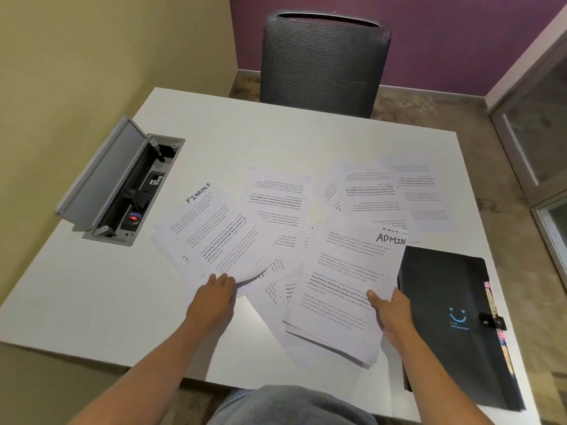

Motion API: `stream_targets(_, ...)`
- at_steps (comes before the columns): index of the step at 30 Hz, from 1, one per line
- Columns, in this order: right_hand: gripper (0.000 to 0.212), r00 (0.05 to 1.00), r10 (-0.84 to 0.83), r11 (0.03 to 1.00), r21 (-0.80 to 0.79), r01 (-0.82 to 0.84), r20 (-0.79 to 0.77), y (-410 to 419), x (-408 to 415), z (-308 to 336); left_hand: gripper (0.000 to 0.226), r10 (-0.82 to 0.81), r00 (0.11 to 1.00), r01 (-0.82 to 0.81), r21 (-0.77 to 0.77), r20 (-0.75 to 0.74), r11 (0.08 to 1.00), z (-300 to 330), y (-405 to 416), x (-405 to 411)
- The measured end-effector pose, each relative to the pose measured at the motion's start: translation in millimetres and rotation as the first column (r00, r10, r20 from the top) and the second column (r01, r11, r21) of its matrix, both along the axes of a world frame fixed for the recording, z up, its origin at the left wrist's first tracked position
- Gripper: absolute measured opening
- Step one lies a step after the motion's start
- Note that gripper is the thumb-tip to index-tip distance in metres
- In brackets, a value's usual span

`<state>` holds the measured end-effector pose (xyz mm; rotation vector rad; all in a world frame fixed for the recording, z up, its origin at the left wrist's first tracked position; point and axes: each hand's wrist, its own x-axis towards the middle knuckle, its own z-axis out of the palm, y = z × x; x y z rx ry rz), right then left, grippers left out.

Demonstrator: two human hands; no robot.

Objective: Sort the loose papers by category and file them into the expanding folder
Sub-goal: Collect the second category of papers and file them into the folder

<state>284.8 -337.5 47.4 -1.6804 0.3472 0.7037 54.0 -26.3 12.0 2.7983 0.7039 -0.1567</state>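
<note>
White bench (276, 139), filling the middle of the frame. Set into its surface at centre left, a grey cable box (122, 182) with lid tipped open toward the yellow-cream wall (92, 56); inside, black sockets and one small red light. At top centre, just beyond the far edge of the bench, a dark grey ribbed chair (325, 59), backrest upright. Behind it, a purple wall (460, 35) across the upper right. Mottled brown floor (497, 167) at right, beside the bench. At the far right edge, a pale-framed glass panel (540, 133). At bottom centre, grey-blue cloth over a knee (291, 406).
</note>
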Motion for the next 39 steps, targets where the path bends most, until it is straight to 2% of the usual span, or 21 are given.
stream_targets(5,0.042,1.000,-0.007,1.000,-0.006,0.007,0.010,-3,2,1,0.027,0.319,0.940,-0.288,-0.225,0.118,0.931,22,0,4)
stream_targets(9,0.041,0.999,-0.022,1.000,-0.013,0.022,0.027,-5,3,2,0.018,0.473,0.872,-0.396,-0.379,0.131,0.836,27,4,12)
stream_targets(11,0.042,0.999,-0.031,0.999,-0.008,0.031,0.026,-6,4,1,0.014,0.459,0.879,-0.379,-0.393,0.132,0.838,27,4,16)
stream_targets(14,0.043,0.999,-0.028,1.000,-0.003,0.028,0.024,-6,2,1,0.014,0.398,0.894,-0.303,-0.373,0.207,0.877,32,-8,26)
stream_targets(17,0.042,0.999,-0.031,1.000,-0.002,0.032,0.026,-6,1,2,0.022,0.325,0.910,-0.218,-0.369,0.259,0.904,32,-24,42)
stream_targets(22,0.041,0.999,-0.024,1.000,-0.005,0.024,0.030,-10,1,3,0.032,0.222,0.951,-0.150,-0.308,0.214,0.940,7,-35,51)
stream_targets(25,0.040,0.999,-0.023,1.000,-0.009,0.023,0.032,-12,3,2,0.028,0.114,0.991,-0.090,-0.284,0.069,0.954,1,-34,51)
stream_targets(27,0.039,0.999,-0.021,1.000,-0.001,0.021,0.032,-12,3,1,0.045,0.119,0.993,-0.117,-0.241,-0.006,0.964,-4,-32,46)
stream_targets(29,0.040,0.999,-0.015,1.000,0.002,0.015,0.034,-11,3,1,0.063,0.211,0.975,-0.188,-0.234,0.077,0.954,-4,-29,41)
stream_targets(30,0.041,0.999,-0.016,1.000,0.002,0.016,0.036,-10,3,0,0.065,0.243,0.961,-0.208,-0.234,0.132,0.950,-3,-27,39)
stream_targets(32,0.041,0.999,-0.015,1.000,0.010,0.015,0.038,-9,2,0,0.050,0.266,0.948,-0.232,-0.197,0.173,0.953,-1,-23,37)
stream_targets(34,0.040,0.999,-0.012,1.000,0.010,0.012,0.037,-6,2,0,0.034,0.261,0.955,-0.246,-0.115,0.139,0.962,-2,-20,37)
stream_targets(36,0.040,0.999,-0.006,1.000,0.014,0.005,0.035,-5,2,1,0.035,0.393,0.916,-0.385,-0.098,0.082,0.918,-4,-20,39)
stream_targets(37,0.041,0.999,0.000,1.000,0.014,-0.001,0.036,-3,3,1,0.047,0.526,0.850,-0.520,-0.113,0.035,0.847,-3,-19,39)
stream_targets(39,0.039,0.999,0.014,1.000,0.013,-0.014,0.035,0,3,3,0.070,0.781,0.621,-0.779,-0.163,-0.065,0.606,3,-15,37)
